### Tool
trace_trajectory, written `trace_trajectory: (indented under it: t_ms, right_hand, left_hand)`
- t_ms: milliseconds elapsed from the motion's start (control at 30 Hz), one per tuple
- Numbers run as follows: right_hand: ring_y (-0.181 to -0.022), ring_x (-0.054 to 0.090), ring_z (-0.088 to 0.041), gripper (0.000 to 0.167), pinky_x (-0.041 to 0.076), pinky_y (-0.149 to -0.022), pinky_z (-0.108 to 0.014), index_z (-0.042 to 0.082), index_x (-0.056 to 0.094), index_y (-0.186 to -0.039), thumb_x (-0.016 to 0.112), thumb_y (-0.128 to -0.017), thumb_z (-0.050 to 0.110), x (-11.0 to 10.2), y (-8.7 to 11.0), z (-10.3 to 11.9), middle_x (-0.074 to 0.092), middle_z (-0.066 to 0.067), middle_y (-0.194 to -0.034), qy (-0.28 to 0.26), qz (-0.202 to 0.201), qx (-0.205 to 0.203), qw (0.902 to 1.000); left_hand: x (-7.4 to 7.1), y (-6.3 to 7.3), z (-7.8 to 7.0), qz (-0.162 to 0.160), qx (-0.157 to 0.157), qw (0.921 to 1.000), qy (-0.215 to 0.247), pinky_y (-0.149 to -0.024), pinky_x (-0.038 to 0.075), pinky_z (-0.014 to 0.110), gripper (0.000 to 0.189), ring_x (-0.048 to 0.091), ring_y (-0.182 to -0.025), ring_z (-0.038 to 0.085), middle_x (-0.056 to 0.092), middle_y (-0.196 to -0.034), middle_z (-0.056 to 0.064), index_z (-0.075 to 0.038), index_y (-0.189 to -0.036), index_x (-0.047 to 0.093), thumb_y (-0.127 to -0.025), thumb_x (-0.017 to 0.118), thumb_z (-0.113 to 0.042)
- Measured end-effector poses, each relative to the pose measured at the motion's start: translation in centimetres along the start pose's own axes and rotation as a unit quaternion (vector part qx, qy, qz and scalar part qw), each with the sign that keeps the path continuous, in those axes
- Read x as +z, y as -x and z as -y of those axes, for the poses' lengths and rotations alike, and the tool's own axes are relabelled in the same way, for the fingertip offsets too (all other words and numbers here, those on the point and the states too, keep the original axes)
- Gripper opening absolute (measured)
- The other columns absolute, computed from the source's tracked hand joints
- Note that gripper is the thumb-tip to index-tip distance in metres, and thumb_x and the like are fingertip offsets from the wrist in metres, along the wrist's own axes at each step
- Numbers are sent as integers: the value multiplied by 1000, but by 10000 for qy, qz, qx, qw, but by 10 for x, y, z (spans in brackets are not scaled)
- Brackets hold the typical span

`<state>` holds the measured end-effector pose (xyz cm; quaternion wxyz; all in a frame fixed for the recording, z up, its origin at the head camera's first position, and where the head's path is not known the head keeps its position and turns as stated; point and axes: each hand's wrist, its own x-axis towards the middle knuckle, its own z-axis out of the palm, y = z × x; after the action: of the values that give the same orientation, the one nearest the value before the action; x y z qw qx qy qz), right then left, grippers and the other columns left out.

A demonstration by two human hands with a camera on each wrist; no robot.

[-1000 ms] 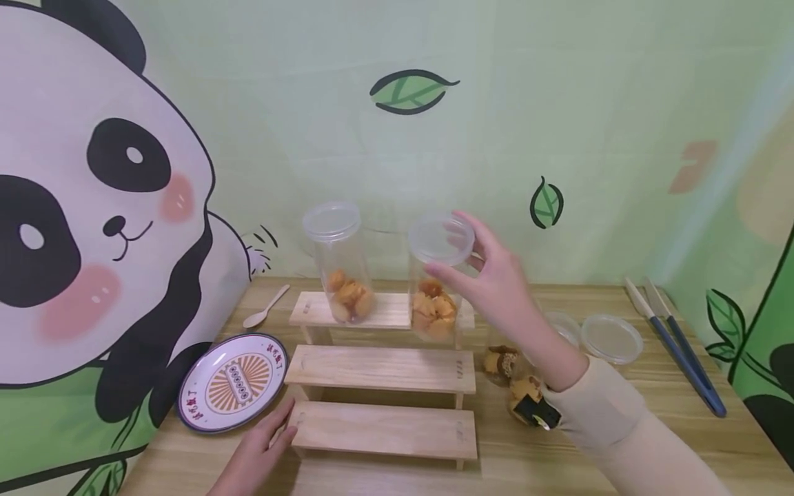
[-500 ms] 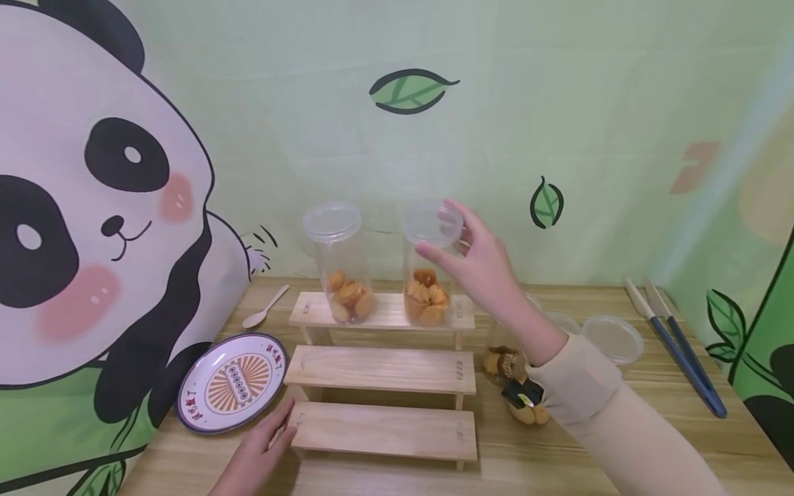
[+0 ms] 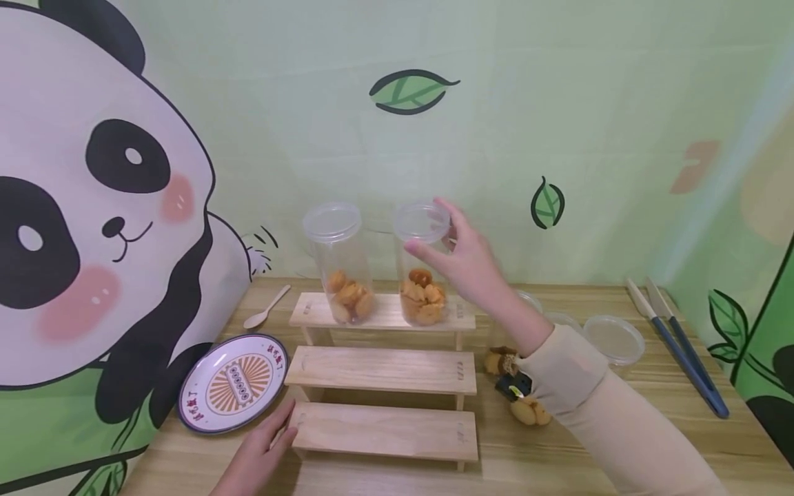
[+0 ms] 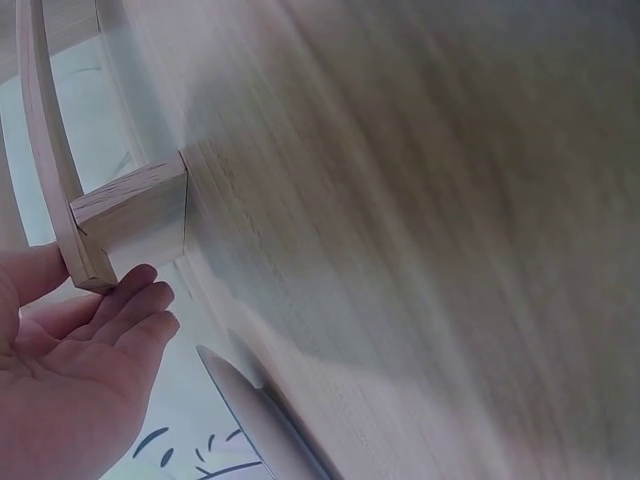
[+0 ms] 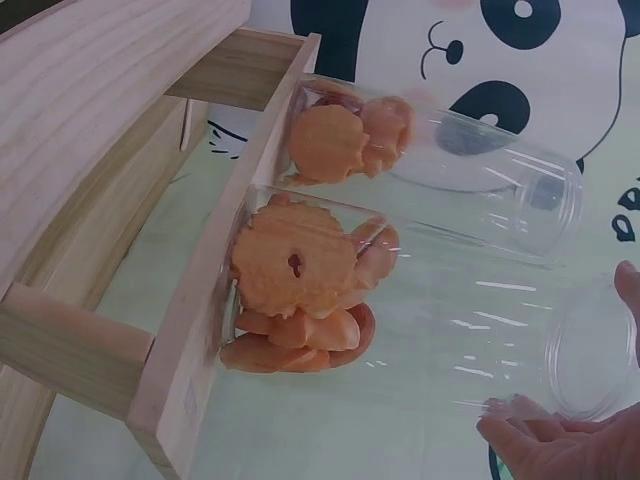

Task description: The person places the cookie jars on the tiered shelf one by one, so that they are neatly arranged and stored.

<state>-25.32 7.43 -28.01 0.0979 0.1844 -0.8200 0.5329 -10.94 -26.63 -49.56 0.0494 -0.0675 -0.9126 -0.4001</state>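
Observation:
My right hand (image 3: 468, 265) holds a clear lidded plastic jar (image 3: 424, 256) near its lid, thumb on one side and fingers on the other. Orange-brown cookies (image 5: 295, 262) fill the bottom of this jar, which stands upright on the top step of a wooden tiered rack (image 3: 381, 368). A similar jar (image 3: 337, 258) with cookies stands to its left on the same step, a gap between them. At the rack's lowest step, my left hand (image 3: 257, 448) pinches the left end of the board, the thumb on one face and fingertips at the other in the left wrist view.
An oval plate (image 3: 232, 384) and a small spoon (image 3: 267, 308) lie left of the rack. Right of it, partly behind my forearm, are more cookie jars (image 3: 501, 359) and a clear lid (image 3: 614, 339). Blue-handled tongs (image 3: 679, 351) lie at the far right.
My right hand has brought the jar leftward and slightly back onto the top step, closer to the other jar. The left hand has stayed at the lowest step.

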Motion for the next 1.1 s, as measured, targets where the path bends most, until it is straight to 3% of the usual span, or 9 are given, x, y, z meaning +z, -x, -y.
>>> trace_trajectory:
  t_ms: [300,533,733,1100]
  right_hand:
    - [-134,37,-33,92,35,-108,-41,20,21,-153,67,-83,57,5,-2,1,36,-13,-149,-137,136,14,9998]
    - [-134,34,-41,100,35,-104,-58,28,6,-156,63,-82,63,3,1,5,25,-13,-155,140,258,185,9994]
    - [-141,22,-18,101,25,-113,-38,30,-1,-155,65,-84,58,-8,5,10,17,-4,-159,65,152,-150,9998]
    - [-136,32,-21,89,32,-111,-38,28,2,-155,62,-91,45,-35,22,23,21,-4,-156,-240,-272,-482,9982]
  left_hand:
    - [-3,-1,0,96,-100,9999,50,-105,34,50,48,43,-127,39,43,-140,26,10,-138,43,-98,57,-11]
    - [-3,-1,0,108,-110,9999,55,-105,34,50,48,44,-126,39,44,-140,26,11,-138,43,-97,57,-11]
    - [-3,0,1,183,-247,9995,47,-105,35,50,49,45,-126,39,43,-141,25,9,-139,43,-98,57,-14]
    - [-3,-1,-2,158,-244,9996,3,-105,35,49,48,44,-126,38,44,-141,25,8,-139,44,-98,57,-13]
